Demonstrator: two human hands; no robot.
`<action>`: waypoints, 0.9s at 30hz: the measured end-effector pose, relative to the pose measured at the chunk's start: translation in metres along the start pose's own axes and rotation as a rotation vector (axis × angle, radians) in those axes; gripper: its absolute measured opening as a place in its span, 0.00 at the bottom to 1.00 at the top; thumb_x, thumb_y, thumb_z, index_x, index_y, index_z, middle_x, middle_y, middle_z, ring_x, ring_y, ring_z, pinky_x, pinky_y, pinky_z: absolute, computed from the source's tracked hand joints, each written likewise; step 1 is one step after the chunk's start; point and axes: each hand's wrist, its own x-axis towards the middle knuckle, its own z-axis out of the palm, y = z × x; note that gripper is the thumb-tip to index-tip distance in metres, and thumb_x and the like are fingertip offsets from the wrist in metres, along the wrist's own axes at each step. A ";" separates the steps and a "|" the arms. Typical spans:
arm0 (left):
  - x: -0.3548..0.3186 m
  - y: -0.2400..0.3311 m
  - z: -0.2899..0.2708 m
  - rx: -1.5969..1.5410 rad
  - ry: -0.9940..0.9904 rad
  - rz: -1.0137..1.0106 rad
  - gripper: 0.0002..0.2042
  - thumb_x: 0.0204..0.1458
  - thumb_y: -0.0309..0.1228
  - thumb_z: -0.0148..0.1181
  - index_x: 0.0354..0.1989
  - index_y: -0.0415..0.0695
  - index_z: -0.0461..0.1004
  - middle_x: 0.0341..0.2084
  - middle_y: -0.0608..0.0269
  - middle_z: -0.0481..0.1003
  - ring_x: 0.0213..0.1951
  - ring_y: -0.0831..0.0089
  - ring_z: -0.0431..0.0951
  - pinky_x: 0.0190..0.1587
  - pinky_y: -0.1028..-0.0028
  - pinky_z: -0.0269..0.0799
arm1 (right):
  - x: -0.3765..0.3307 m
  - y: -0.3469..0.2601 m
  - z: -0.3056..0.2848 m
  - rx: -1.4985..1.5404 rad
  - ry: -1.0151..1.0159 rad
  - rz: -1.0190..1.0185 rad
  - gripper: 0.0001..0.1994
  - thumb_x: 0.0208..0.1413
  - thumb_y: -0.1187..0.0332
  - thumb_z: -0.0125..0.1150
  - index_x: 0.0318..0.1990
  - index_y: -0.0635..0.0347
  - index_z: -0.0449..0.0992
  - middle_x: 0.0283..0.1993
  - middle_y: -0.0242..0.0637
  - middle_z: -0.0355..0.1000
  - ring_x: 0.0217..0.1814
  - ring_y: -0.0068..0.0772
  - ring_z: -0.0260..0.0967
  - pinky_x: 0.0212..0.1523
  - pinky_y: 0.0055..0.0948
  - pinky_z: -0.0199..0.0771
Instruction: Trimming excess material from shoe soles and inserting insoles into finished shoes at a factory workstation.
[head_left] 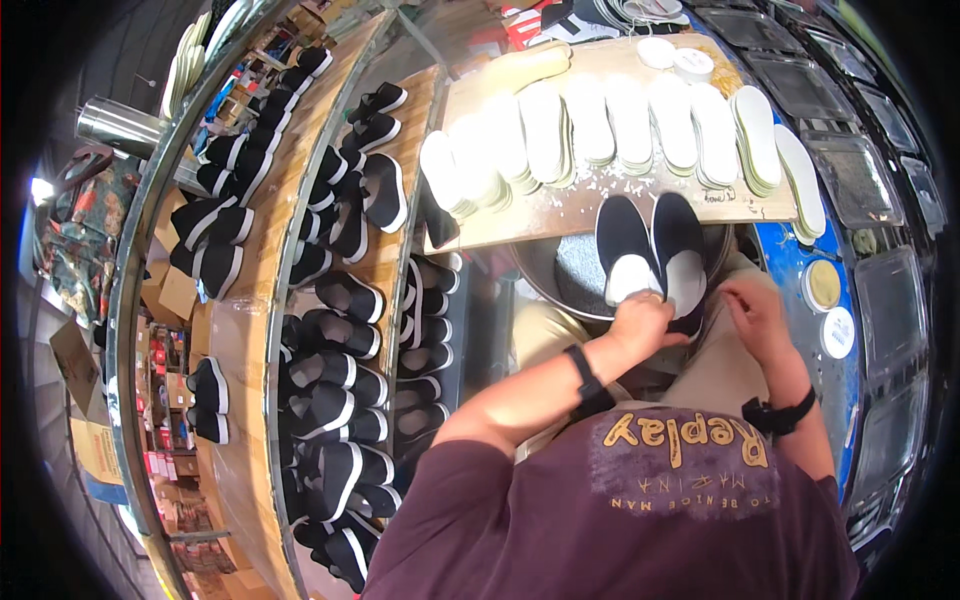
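Observation:
My left hand [642, 322] is closed at the heel end of a pair of black slip-on shoes, the left shoe [622, 228] and the right shoe [678, 222]. Their toes point away from me, against the near edge of a wooden board. A white insole [632, 276] shows in the heel half of the left shoe; a greyer lining shows in the right one. Just right of the heels, my right hand [757, 308] has its fingers curled in, apart from the shoes, with nothing visible in it. Stacks of white insoles [545, 132] stand in a row on the board.
The wooden board [740, 206] carries white crumbs and a round white lid [656, 53]. Beneath its near edge is a round dark tub [560, 285]. Shelves of black shoes [335, 390] rise at left. Round tins [822, 285] and a rack of clear trays [885, 300] stand at right.

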 end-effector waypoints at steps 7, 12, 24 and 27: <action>-0.017 -0.062 -0.173 0.170 0.105 0.078 0.25 0.34 0.54 0.69 0.36 0.47 0.78 0.19 0.62 0.71 0.23 0.63 0.74 0.25 0.65 0.69 | -0.023 0.062 -0.032 -0.259 -0.032 0.144 0.04 0.49 0.77 0.58 0.34 0.62 0.76 0.32 0.45 0.74 0.35 0.50 0.72 0.37 0.39 0.71; 0.032 -0.176 -0.256 0.494 0.400 -0.084 0.23 0.31 0.49 0.74 0.14 0.42 0.69 0.12 0.54 0.69 0.19 0.54 0.72 0.23 0.62 0.67 | -0.026 0.087 0.012 -0.350 0.040 0.241 0.05 0.47 0.77 0.57 0.33 0.62 0.73 0.32 0.46 0.71 0.36 0.52 0.70 0.36 0.41 0.69; 0.096 -0.550 -0.349 0.772 0.444 -0.371 0.20 0.38 0.41 0.72 0.31 0.37 0.75 0.32 0.47 0.75 0.40 0.47 0.73 0.41 0.57 0.68 | 0.033 0.070 0.043 -0.485 0.068 0.232 0.05 0.43 0.81 0.52 0.29 0.61 0.69 0.26 0.44 0.64 0.26 0.48 0.63 0.28 0.41 0.62; 0.080 -0.634 -0.390 0.809 0.469 -0.628 0.27 0.47 0.44 0.65 0.51 0.38 0.71 0.48 0.42 0.73 0.52 0.46 0.71 0.53 0.59 0.66 | 0.035 0.083 0.047 -0.490 0.020 0.270 0.05 0.44 0.80 0.51 0.29 0.62 0.69 0.26 0.45 0.65 0.26 0.48 0.64 0.29 0.40 0.63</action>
